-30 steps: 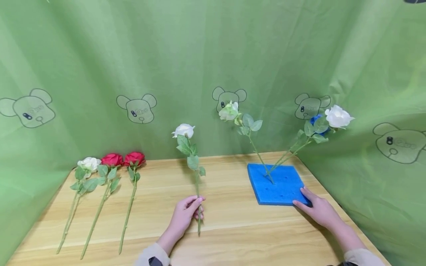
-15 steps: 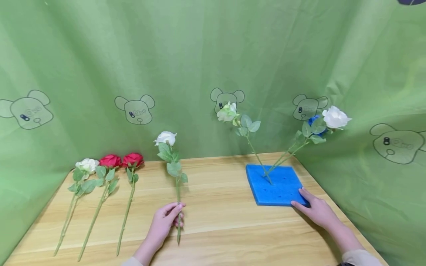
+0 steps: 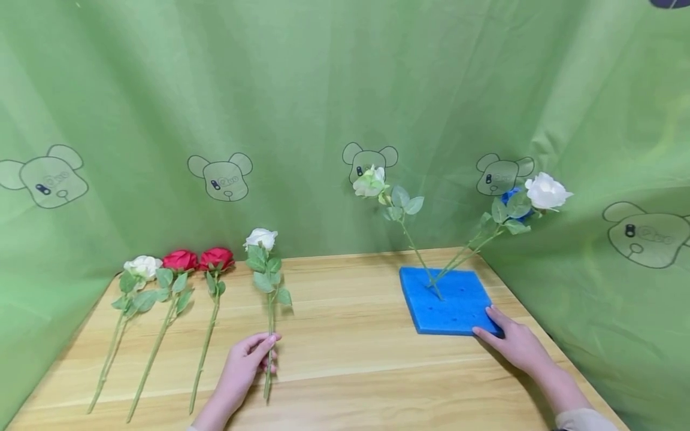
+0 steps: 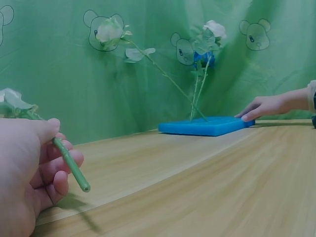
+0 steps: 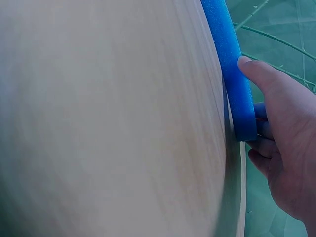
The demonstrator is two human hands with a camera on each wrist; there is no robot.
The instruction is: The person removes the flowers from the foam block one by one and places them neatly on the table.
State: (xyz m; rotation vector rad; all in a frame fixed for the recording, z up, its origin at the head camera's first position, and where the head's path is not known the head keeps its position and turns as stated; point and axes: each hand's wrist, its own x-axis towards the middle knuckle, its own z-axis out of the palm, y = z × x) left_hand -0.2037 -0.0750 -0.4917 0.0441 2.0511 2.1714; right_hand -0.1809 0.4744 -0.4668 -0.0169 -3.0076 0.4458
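Observation:
My left hand pinches a white rose by its lower stem between thumb and fingers. Bloom up, the rose leans slightly left, and the cut end of its stem sticks out below the fingers, over the table. On the right, my right hand grips the near right corner of a blue foam block. Its thumb lies on the near edge, with the other fingers round the side. A greenish-white rose, another white rose and a blue flower stand tilted in the foam.
At the table's left lie a cream rose and two red roses, stems toward me. The wooden table ends at a green curtain behind and at the sides. Small holes dot the foam's top.
My left hand has moved left and slightly toward me, carrying the white rose away from the foam block and nearer the red roses. The right hand stays at the foam's corner.

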